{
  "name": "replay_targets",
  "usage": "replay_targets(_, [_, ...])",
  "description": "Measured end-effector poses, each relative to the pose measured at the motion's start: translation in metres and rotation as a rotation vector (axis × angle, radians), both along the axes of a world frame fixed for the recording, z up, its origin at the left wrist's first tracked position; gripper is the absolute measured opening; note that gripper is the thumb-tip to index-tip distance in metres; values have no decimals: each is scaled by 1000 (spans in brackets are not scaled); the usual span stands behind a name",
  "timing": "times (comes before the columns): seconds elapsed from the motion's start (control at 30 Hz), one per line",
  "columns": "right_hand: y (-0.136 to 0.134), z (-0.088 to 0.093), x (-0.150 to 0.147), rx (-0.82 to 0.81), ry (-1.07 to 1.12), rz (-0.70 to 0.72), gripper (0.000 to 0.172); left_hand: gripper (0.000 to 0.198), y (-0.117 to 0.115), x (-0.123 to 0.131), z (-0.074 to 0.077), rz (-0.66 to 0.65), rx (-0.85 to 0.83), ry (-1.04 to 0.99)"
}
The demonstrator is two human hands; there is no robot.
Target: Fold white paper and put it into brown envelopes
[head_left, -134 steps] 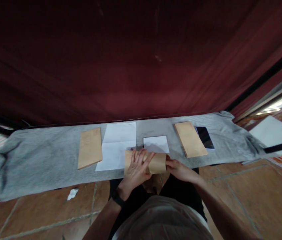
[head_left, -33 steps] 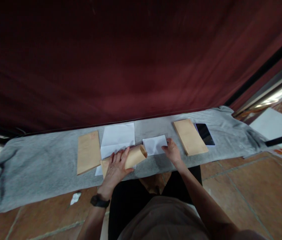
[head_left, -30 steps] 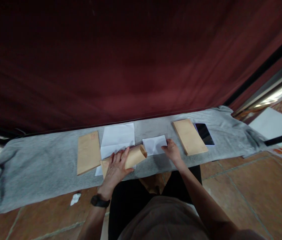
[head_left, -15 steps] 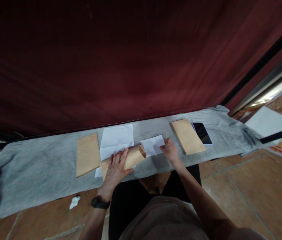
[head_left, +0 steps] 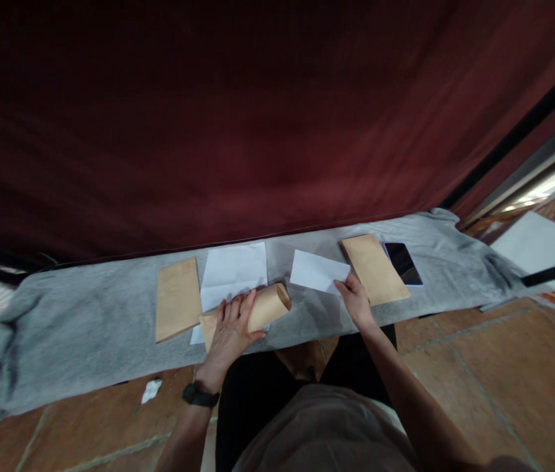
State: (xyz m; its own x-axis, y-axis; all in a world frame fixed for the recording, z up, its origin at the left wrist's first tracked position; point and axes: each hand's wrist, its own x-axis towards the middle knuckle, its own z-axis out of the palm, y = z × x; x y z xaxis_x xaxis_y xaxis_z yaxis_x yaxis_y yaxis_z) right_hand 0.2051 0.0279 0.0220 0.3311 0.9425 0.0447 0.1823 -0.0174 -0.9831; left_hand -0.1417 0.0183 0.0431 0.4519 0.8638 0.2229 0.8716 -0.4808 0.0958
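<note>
My left hand [head_left: 230, 334] lies across a brown paper envelope [head_left: 270, 307], thumb on the near side and fingers on the far side. The envelope bulges, and its gaping mouth faces right. In my right hand [head_left: 356, 300], a folded white paper [head_left: 319, 270] is pinched by its right end, raised and tilted, apart from the envelope. Behind my left hand lies a creased white sheet [head_left: 235, 265]. A bit of white paper [head_left: 197, 335] sticks out beneath the held envelope.
A brown envelope [head_left: 177, 298] lies at left. To the right are a stack of brown envelopes [head_left: 375, 267] and a phone [head_left: 403, 263]. Grey cloth [head_left: 95, 321] covers the narrow surface, with a dark red panel [head_left: 267, 131] behind it. Crumpled white tissue [head_left: 151, 391] lies on the tiled floor.
My right hand has moved right and lifted the folded white paper away from the envelope's mouth. My left hand stays on the envelope.
</note>
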Motion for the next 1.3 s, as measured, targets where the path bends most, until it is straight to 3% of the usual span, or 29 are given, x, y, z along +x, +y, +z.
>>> replay_targets(0.13, [-7,7,-3,26,115,75,38,114,0,2,3,11,8,8])
replay_targets(0.37, [-13,8,-5,-96,-151,276,26,109,-3,3,8,45,32,59])
replay_targets(0.53, [-13,24,5,-122,-291,337,23,106,-4,6,8,74,32,48])
replay_targets(0.73, [-12,35,10,-150,-375,370,23,109,-3,10,8,124,37,21])
replay_targets(1.0, [-9,41,10,-155,-422,406,22,108,-4,9,11,88,49,38])
replay_targets(1.13, [-8,37,5,-152,-422,402,20,101,-4,14,18,56,51,53])
replay_targets(1.3, [-13,25,-5,-106,-285,311,33,101,-3,26,28,40,47,34])
